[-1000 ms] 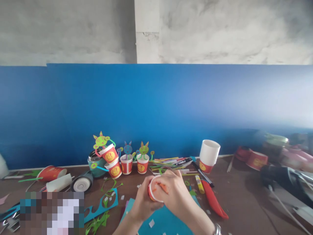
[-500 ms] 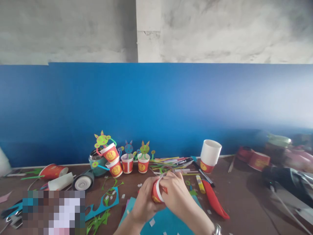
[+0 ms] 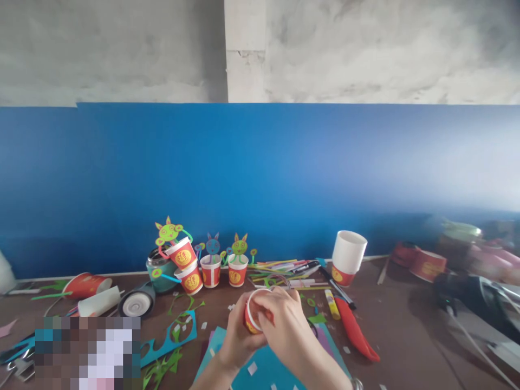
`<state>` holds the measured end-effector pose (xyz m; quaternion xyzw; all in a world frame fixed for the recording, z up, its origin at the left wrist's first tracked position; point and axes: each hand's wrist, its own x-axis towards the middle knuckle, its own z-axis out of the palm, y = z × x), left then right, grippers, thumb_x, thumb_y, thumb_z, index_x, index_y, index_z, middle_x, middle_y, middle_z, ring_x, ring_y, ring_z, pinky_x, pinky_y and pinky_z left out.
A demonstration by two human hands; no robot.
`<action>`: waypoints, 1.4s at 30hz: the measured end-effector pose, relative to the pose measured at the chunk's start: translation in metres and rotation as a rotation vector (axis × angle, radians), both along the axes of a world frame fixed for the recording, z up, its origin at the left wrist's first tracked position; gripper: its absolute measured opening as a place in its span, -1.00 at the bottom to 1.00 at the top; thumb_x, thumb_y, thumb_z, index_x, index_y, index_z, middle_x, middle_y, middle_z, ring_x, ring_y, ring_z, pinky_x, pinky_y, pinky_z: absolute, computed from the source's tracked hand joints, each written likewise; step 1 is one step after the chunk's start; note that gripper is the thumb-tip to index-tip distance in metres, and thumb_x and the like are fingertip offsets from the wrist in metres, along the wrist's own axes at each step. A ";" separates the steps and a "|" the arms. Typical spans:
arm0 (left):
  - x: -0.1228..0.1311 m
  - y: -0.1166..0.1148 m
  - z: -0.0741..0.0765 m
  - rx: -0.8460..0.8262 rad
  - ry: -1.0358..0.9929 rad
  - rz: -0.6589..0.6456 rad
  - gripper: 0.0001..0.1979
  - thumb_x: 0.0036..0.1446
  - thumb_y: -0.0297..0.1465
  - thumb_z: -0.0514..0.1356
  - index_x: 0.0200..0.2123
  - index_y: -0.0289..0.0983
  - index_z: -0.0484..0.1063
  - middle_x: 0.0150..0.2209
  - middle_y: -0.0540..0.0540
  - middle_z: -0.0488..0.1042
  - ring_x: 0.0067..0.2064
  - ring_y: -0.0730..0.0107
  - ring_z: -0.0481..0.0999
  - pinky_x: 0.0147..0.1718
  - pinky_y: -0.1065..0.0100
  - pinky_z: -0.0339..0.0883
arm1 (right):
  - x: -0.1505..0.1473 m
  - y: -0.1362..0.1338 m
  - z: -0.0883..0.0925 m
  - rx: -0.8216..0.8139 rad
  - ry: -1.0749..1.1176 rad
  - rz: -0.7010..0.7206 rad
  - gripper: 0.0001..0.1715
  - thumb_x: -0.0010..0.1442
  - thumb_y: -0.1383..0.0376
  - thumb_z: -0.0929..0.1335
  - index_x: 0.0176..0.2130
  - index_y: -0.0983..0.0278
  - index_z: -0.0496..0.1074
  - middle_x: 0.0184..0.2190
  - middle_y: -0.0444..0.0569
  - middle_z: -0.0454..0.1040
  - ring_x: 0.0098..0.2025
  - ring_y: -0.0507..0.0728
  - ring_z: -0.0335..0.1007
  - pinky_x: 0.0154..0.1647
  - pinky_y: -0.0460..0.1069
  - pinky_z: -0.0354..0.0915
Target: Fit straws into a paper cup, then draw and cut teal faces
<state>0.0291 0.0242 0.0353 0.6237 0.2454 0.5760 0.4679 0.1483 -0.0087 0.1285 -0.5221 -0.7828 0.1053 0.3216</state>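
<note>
Both my hands hold a small red paper cup [image 3: 252, 311] with a white rim above a teal paper sheet [image 3: 268, 368]. My left hand [image 3: 238, 336] wraps round the cup from the left and below. My right hand [image 3: 284, 319] covers its right side, fingers closed over the rim. The cup's mouth tilts up toward me. Behind it stand decorated red cups [image 3: 211, 270] with green and blue paper animal figures on sticks.
A stack of white and red cups [image 3: 347, 257] stands at the right, with a red knife-like tool [image 3: 355, 330], a glue stick [image 3: 332, 304] and coloured paper strips [image 3: 280, 268] nearby. A tape roll [image 3: 136, 303], fallen cups [image 3: 87, 284] and paper scraps lie left. A blue wall is behind.
The cup has turned in my hands: its mouth pointed sideways half a second ago and now tilts up toward me. My right fingers shifted over the rim.
</note>
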 end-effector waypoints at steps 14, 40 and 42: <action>0.001 -0.004 0.003 0.060 0.013 -0.038 -0.42 -0.17 -0.28 0.40 -0.05 -0.22 0.31 -0.11 -0.12 0.43 -0.07 0.12 0.42 -0.11 0.26 0.31 | -0.005 0.001 -0.010 0.045 -0.101 -0.093 -0.77 0.01 0.51 0.30 -0.59 0.26 0.39 -0.50 -0.10 0.53 -0.35 0.09 0.28 -0.23 0.00 -0.08; -0.006 0.001 -0.005 0.125 0.281 0.113 -0.44 -0.12 -0.34 0.34 -0.01 -0.27 0.28 -0.07 -0.18 0.40 -0.05 0.07 0.39 -0.08 0.13 0.28 | 0.001 0.001 -0.003 -0.026 -0.109 -0.059 -0.76 -0.09 0.55 0.29 -0.64 0.27 0.36 -0.50 -0.09 0.47 -0.28 0.13 0.29 -0.21 -0.02 0.04; -0.005 -0.001 -0.002 0.114 0.268 0.091 -0.45 -0.13 -0.37 0.33 -0.02 -0.27 0.28 -0.08 -0.16 0.40 -0.06 0.09 0.40 -0.07 0.14 0.28 | -0.001 0.001 -0.003 -0.011 -0.081 -0.065 -0.75 -0.10 0.56 0.29 -0.65 0.28 0.36 -0.50 -0.11 0.48 -0.29 0.11 0.29 -0.20 -0.01 0.04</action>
